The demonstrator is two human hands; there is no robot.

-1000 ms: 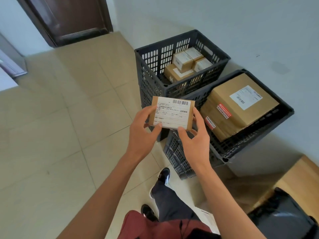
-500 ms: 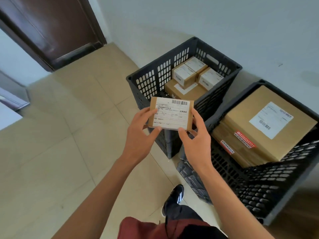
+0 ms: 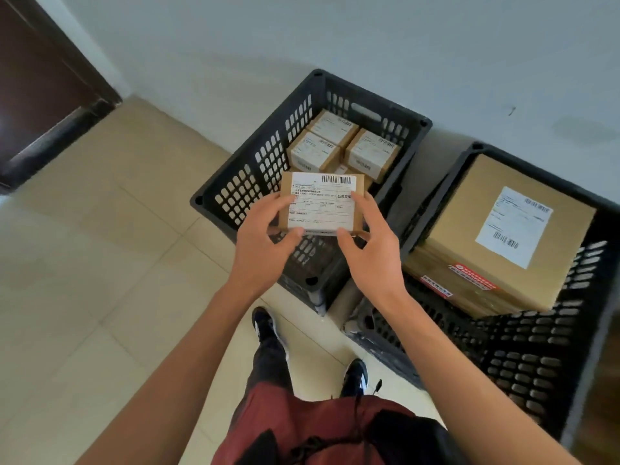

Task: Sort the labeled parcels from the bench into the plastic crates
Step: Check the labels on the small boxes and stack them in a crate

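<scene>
The tiled floor (image 3: pixel 84 297) carries two black plastic crates set against the grey wall (image 3: pixel 369 45). The landmark for all positions below is the left crate (image 3: pixel 235 193).

The right crate (image 3: pixel 523 350) stands just beside the left crate, on its right, and holds a stack of large flat cartons; the top large carton (image 3: pixel 469 236) bears a white shipping label. A dark door (image 3: pixel 37 92) lies well to the left of the left crate, at the far wall.

Inside the left crate, toward its far side, three small labeled boxes (image 3: pixel 370 152) sit packed together on top of another carton.

The small labeled parcel (image 3: pixel 322 204) is held above the near rim of the left crate, label face up. The left hand (image 3: pixel 261 243) grips its left and lower edge with thumb and curled fingers. The right hand (image 3: pixel 372 250) grips its right and lower edge the same way. Both grips are closed on this parcel.

Two dark shoes (image 3: pixel 354 377) stand on the floor just in front of the left crate.
</scene>
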